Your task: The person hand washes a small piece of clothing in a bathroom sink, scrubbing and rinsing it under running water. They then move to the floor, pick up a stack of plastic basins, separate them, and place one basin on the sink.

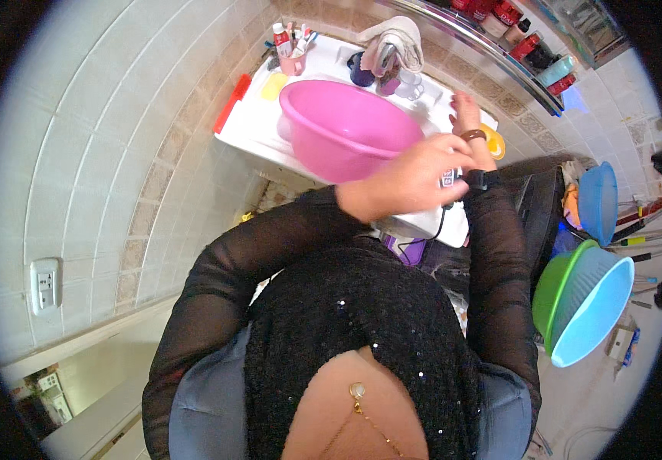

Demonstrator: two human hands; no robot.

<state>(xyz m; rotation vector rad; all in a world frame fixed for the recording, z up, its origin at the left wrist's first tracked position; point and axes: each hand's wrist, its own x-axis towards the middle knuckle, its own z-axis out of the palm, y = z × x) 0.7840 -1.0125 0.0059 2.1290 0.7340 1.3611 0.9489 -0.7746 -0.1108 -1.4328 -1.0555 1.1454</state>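
Observation:
My left hand (pixel 408 178) reaches across to my right wrist, its fingers closed around a small black wrist device (pixel 447 179) with a printed white patch. A black strap (pixel 478 181) circles that wrist over the sheer black sleeve. Beyond it sits a brown bracelet (pixel 473 135). My right hand (pixel 465 115) is held out past the bracelet, fingers extended, with nothing seen in it. Just left of my hands, a pink basin (pixel 339 126) stands in the white sink (pixel 258 126). A thin black cord hangs below the wrist device.
A pink cup (pixel 293 63) with brushes, a yellow soap bar (pixel 273 86) and a dark blue mug (pixel 360 70) stand along the sink's back. A grey cloth (pixel 400 42) drapes the faucet. Bottles line the shelf (pixel 499 46). Green (pixel 565 295) and blue basins (pixel 595 314) are at right.

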